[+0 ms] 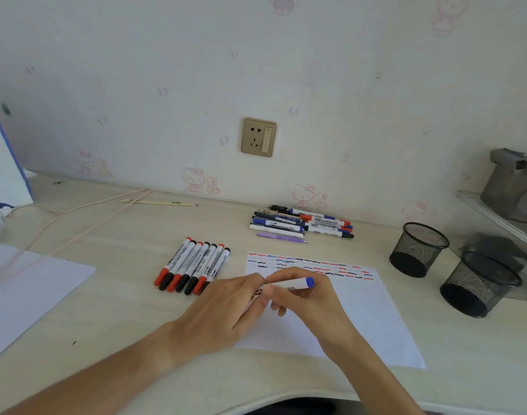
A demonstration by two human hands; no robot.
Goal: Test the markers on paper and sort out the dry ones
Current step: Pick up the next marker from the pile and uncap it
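Note:
A white marker with a blue end (292, 283) lies level between both hands, above the test paper (367, 313). My left hand (226, 310) grips its left part and my right hand (304, 298) pinches its right part; the marker's left end is hidden under my fingers. Red, blue and black squiggles run along the paper's far edge. A neat row of several red- and black-capped markers (193, 266) lies left of the paper. A loose pile of markers and pens (301, 224) sits by the wall beyond the paper.
Two black mesh pen cups (418, 250) (478, 284) stand at the right. Another white sheet (31, 292) lies at the left, with a pink cord (85, 226) across the desk. A wall socket (258, 137) is above. A glass shelf (502, 217) juts in at far right.

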